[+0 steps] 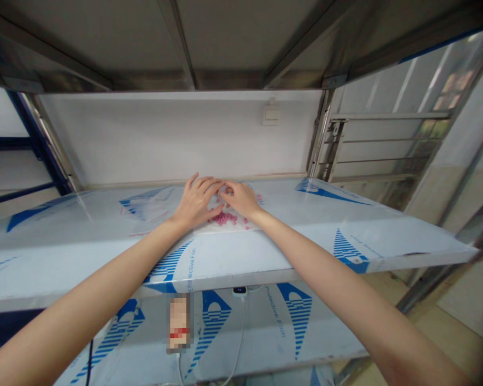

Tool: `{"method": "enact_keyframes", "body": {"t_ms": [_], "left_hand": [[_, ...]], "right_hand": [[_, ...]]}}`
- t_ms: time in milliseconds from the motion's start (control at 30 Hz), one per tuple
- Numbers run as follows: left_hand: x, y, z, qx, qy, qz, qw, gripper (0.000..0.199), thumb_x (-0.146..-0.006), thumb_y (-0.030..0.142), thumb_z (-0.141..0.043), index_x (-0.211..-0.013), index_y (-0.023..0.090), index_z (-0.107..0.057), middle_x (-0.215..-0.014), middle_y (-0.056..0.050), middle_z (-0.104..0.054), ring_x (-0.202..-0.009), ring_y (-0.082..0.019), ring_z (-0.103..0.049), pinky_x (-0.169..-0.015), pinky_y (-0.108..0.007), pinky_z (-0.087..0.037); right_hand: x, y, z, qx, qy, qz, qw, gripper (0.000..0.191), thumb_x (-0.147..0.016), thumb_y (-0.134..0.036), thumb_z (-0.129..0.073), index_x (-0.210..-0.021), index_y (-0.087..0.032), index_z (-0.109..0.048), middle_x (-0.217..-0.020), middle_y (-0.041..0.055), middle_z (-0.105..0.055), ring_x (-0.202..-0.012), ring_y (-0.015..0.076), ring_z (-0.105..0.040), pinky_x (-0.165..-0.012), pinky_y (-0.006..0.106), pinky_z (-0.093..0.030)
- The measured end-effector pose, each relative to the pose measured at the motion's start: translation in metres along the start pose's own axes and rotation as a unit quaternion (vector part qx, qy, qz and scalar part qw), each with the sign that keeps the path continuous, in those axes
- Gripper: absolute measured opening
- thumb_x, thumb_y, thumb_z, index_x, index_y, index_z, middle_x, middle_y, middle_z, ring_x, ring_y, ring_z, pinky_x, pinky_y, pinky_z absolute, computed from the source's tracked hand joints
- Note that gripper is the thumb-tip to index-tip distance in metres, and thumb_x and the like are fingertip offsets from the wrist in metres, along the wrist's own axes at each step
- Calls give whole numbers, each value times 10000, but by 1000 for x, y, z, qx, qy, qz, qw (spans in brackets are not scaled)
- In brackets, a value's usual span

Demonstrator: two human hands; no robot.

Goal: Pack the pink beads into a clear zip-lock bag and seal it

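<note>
In the head view, the left hand (195,202) and right hand (241,198) reach forward, fingers loosely curved, their fingertips meeting or nearly so above a scatter of small pink beads (224,218); any pinch cannot be made out. The beads lie on a steel shelf (306,236) covered in blue-printed protective film, nearer the white wall (165,139) than the shelf's front edge. The shelf runs well beyond both hands, beneath a steel upper shelf (185,48).
</note>
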State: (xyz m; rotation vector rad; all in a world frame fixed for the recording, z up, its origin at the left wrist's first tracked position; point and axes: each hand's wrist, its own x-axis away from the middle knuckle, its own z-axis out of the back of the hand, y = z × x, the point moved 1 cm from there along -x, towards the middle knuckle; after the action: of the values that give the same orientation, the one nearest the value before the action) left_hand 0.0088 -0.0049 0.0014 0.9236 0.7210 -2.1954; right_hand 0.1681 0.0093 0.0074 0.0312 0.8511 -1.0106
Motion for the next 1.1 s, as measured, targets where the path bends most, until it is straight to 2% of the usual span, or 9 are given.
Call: {"method": "enact_keyframes", "body": {"t_ms": [100, 200, 333, 400, 467, 567, 733, 900, 1100], "left_hand": [[0, -2, -2, 4, 15, 14, 1000, 471, -817, 326, -563, -1269, 198, -516, -1252, -105, -593, -1193, -250, -518, -1127, -495, -239], [1, -6, -2, 27, 43, 50, 997, 456, -813, 304, -571, -1252, 195, -516, -1235, -102, -596, -1177, -242, -531, -1111, -478, -290], [0, -9, 0, 112, 86, 121, 982, 419, -799, 305, -589, -1193, 171, -548, -1195, -108, -602, -1122, -235, -561, -970, -424, -465], [0, -11, 0, 169, 109, 170, 965, 397, -791, 325, -598, -1156, 172, -573, -1151, -99, -615, -1067, -222, -590, -844, -371, -538], [1, -14, -1, 210, 129, 215, 945, 384, -777, 335, -612, -1124, 171, -597, -1114, -92, -628, -1033, -213, -608, -766, -331, -563], [2, -18, -3, 231, 145, 253, 928, 384, -757, 328, -629, -1104, 165, -615, -1103, -97, -641, -1037, -216, -612, -767, -329, -566], [3, -21, -4, 237, 138, 267, 924, 374, -753, 308, -628, -1097, 163, -623, -1109, -100, -648, -1042, -215, -614, -772, -321, -567], [3, -19, -4, 235, 138, 267, 924, 360, -758, 307, -622, -1085, 158, -628, -1101, -97, -654, -1029, -211, -618, -762, -317, -567], [2, -19, -4, 227, 128, 274, 926, 319, -773, 314, -600, -1051, 166, -644, -1080, -87, -673, -1022, -217, -623, -732, -303, -559]], "right_hand": [[-1, 2, 1, -46, 7, 3, 999, 345, -895, -433, -506, -1147, -246, -648, -899, 14, -728, -776, 158, -659, -729, 239, -434], [-2, 9, 5, -116, 18, -7, 993, 370, -925, -447, -451, -1226, -281, -587, -877, -24, -731, -630, 113, -649, -711, 222, -446], [-7, 23, 9, -133, 42, -45, 989, 360, -944, -430, -409, -1190, -258, -608, -887, -22, -733, -541, 91, -629, -691, 219, -454], [-8, 30, 7, -107, 19, -59, 992, 317, -932, -392, -443, -1103, -238, -661, -893, -10, -736, -563, 101, -639, -690, 227, -457], [-7, 35, 2, -74, -16, -52, 996, 263, -903, -353, -501, -1038, -242, -699, -923, -2, -737, -668, 122, -667, -725, 236, -462], [-5, 36, -7, -34, -55, -20, 998, 211, -862, -314, -571, -1003, -278, -723, -981, -10, -732, -869, 149, -669, -815, 258, -456], [-3, 36, -13, -4, -110, -7, 994, 169, -811, -307, -645, -942, -284, -750, -984, 0, -730, -912, 172, -651, -822, 282, -460], [-4, 36, -16, 13, -126, 13, 992, 187, -823, -289, -640, -975, -277, -749, -1022, 29, -718, -939, 185, -641, -827, 289, -454], [-8, 43, -27, -29, -168, 13, 985, 196, -833, -271, -621, -974, -246, -756, -941, 41, -733, -847, 178, -652, -740, 262, -453]]}}
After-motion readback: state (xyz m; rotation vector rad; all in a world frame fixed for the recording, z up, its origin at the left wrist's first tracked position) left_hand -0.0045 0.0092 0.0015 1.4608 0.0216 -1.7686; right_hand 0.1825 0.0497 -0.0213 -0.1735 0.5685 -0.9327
